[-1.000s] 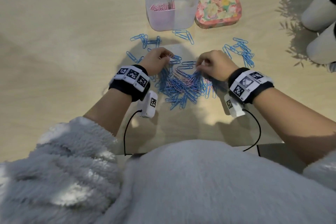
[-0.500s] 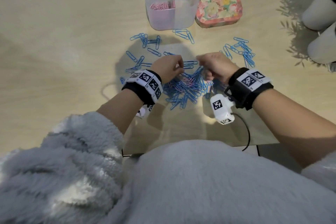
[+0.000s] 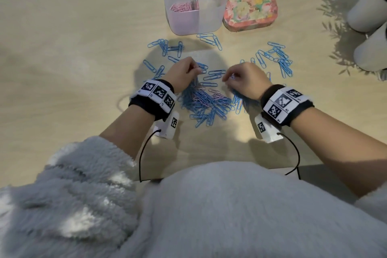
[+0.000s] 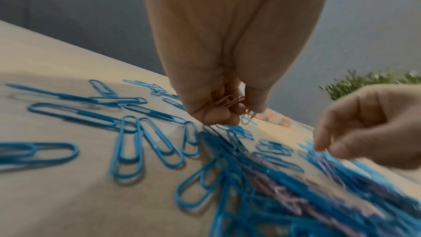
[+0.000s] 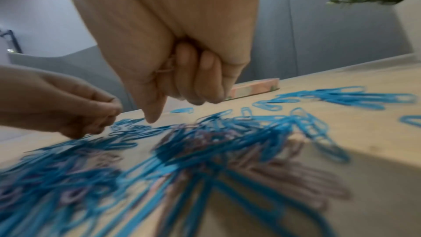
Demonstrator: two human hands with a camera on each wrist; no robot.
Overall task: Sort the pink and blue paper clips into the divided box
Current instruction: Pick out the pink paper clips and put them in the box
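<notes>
1. Left hand [image 4: 218,82] is curled, with several pink paper clips [image 4: 227,103] bunched between its fingers and palm; it hangs just above the far-left edge of the mixed pile [image 3: 206,103].
2. Right hand [image 5: 177,64] is also curled: a few pink clips [image 5: 165,69] are tucked in the closed fingers, while the thumb points down toward the pile without plainly touching it.
3. Pink and blue clips lie tangled in that pile on the wooden table [image 3: 73,52], between the two wrists.
4. Loose blue paper clips [image 3: 276,56] are scattered beyond the hands, left, middle and right.
5. At the table's far edge stands the divided box [image 3: 211,16], translucent; its left compartment holds pink clips, and the right one looks bare.
6. Just right of the box sits a flowered tin [image 3: 250,9], and white plant pots [image 3: 364,12] stand at the far right, cut off by the frame.
7. Both wrist views are blurred, so the number of clips in each hand cannot be counted.
</notes>
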